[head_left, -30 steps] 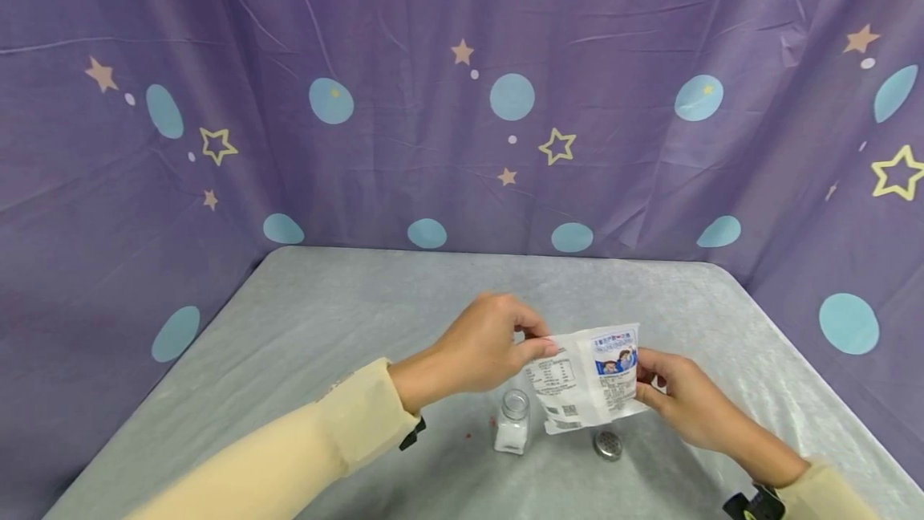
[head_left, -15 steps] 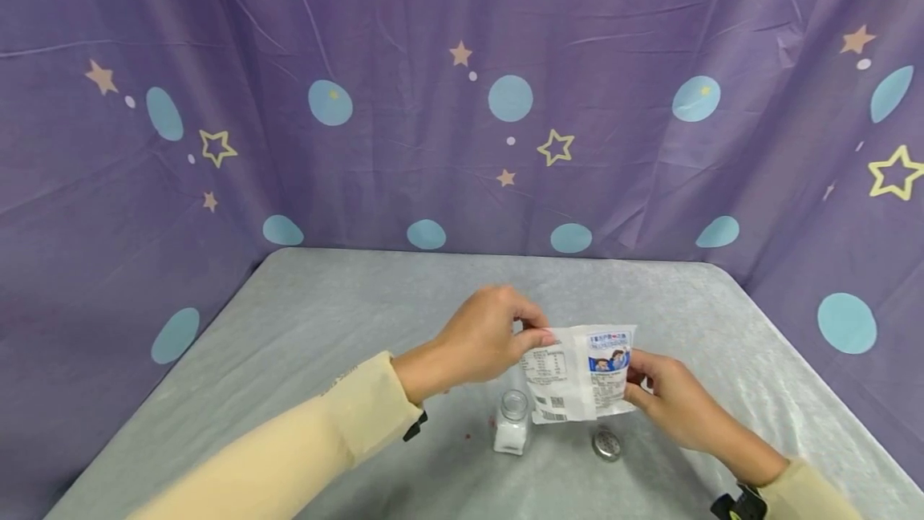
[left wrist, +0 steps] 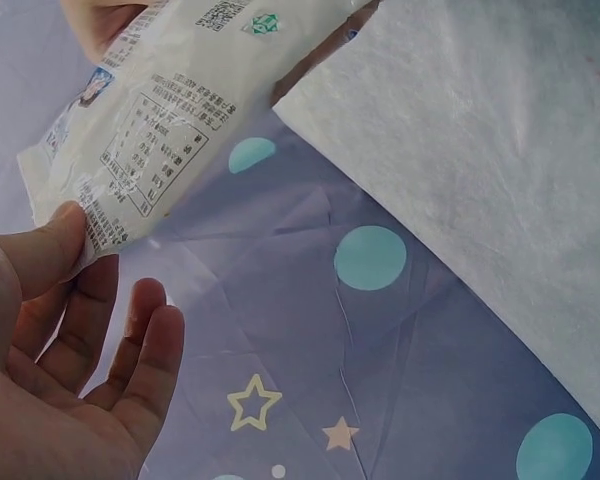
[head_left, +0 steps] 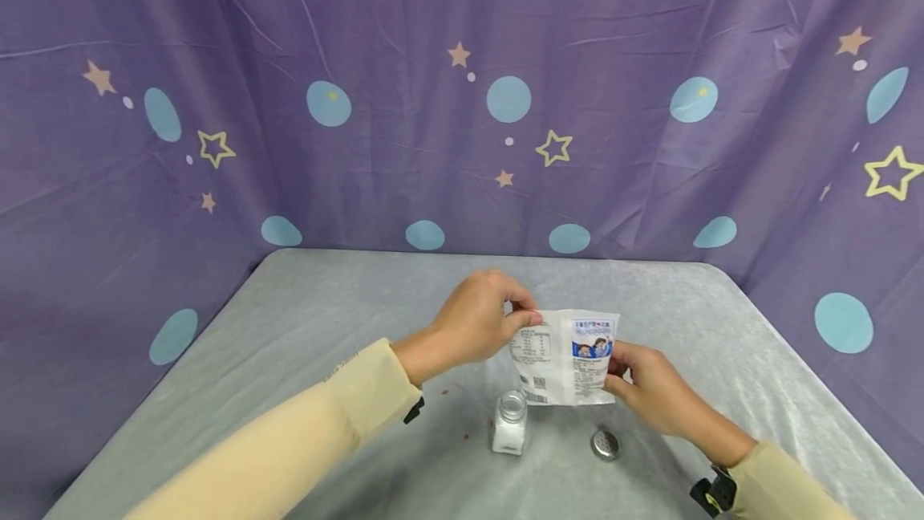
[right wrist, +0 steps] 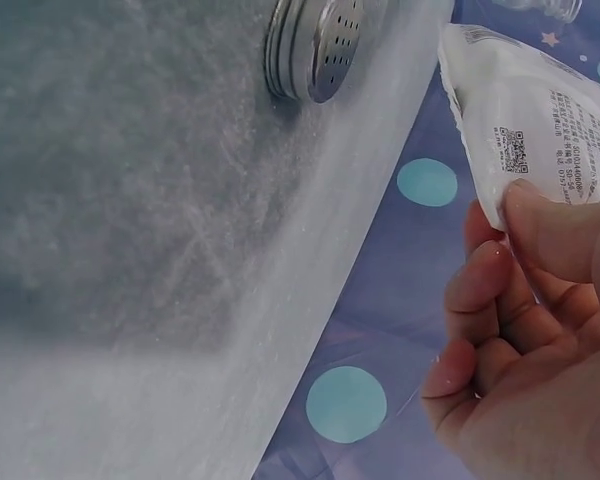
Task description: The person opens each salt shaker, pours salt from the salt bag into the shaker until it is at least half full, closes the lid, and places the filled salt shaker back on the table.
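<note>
A white printed bag (head_left: 561,359) with a blue picture panel hangs above the table between both hands. My left hand (head_left: 485,318) pinches its upper left corner between thumb and fingers; the left wrist view shows the same grip on the bag (left wrist: 150,140). At the bag's right edge, my right hand (head_left: 653,387) pinches it lower down, thumb over the printed side. Just below the bag stands an uncapped glass jar (head_left: 510,424) holding white contents. The perforated metal shaker lid (head_left: 605,444) lies on the table to the jar's right, seen large in the right wrist view.
The grey cloth-covered table (head_left: 361,295) reaches back to a purple curtain (head_left: 390,103) with stars and blue dots, which also hangs along both sides. A few small red specks (head_left: 467,436) lie left of the jar.
Both hands have shifted left and slightly away with the bag, which hangs a little higher in view. The shaker lid shows fully now; the jar stays where it was.
</note>
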Demonstrator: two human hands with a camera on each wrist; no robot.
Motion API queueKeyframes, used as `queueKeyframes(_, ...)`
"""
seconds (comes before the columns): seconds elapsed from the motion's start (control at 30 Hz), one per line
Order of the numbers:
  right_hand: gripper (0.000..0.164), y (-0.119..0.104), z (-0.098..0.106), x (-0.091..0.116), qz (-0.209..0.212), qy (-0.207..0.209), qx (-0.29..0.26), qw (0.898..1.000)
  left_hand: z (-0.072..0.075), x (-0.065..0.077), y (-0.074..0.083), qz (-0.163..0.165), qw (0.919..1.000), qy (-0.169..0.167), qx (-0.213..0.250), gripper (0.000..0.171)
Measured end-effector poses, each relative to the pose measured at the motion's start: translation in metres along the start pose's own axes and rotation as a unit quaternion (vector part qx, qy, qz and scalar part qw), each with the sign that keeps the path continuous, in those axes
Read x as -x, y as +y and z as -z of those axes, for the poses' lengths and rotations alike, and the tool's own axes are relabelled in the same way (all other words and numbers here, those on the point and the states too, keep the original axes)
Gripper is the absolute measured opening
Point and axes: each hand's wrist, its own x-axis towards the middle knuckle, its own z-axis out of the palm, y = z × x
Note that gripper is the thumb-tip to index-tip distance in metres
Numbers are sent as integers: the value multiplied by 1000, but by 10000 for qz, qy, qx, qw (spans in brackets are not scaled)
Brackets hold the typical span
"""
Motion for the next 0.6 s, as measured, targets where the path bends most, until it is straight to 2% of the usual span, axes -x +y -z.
queueKeyframes(0.2, 17, 1, -4, -9, -113, -89, 53, 9999, 1, -6, -3, -72, 9999, 45, -94, 7)
queueKeyframes(0.6, 12, -1, -14, -24, -456, -152, -40, 9988, 3, -14, -9, 4, 9999, 71, -115, 7)
